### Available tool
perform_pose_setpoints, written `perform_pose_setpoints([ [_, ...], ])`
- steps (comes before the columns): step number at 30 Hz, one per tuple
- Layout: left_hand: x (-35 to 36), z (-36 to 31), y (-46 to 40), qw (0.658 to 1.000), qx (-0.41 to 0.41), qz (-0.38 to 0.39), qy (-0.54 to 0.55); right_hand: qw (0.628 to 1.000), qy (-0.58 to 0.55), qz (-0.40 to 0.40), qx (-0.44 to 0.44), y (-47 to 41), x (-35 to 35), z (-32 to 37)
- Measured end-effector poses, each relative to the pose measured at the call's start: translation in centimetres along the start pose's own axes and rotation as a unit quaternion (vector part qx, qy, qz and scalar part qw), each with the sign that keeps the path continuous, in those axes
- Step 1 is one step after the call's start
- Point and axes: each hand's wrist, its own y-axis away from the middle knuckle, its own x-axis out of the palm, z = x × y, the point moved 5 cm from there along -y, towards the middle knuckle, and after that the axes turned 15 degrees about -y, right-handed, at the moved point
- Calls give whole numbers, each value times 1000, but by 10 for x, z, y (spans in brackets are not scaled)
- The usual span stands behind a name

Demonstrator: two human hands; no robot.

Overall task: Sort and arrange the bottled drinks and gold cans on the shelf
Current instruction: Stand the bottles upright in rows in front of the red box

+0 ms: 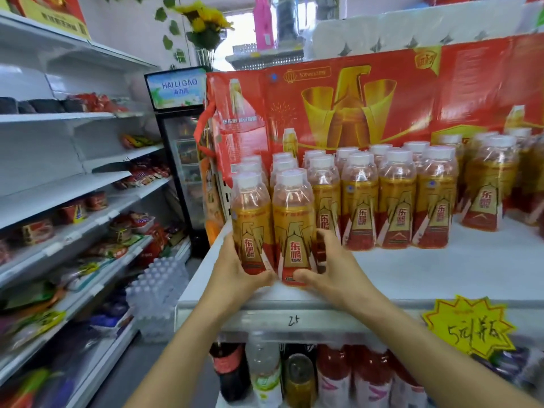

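Head view shows a white shelf (412,269) with a red carton (368,92) standing at its back. In front of the carton stand rows of upright bottled drinks (394,198) with gold labels and white caps. At the left front edge of the shelf two bottles are side by side. The left hand (238,269) wraps the left front bottle (251,222) low on its label, thumb in front. The right hand (329,266) holds the right front bottle (294,228), fingers behind, thumb at the base. Both grips are curled around the bottles.
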Motion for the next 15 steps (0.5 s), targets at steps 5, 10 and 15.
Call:
perform_pose_setpoints([
  [5,-1,5,-4,1000,4,-5,8,1000,14,-9,10,-5,9,-5],
  [10,7,11,-11,1000,3,-16,12,1000,18,-14,11,-12,13,-6],
  [15,7,11,-12,1000,8,-8,16,1000,18,-14,13,-15,15,-7],
])
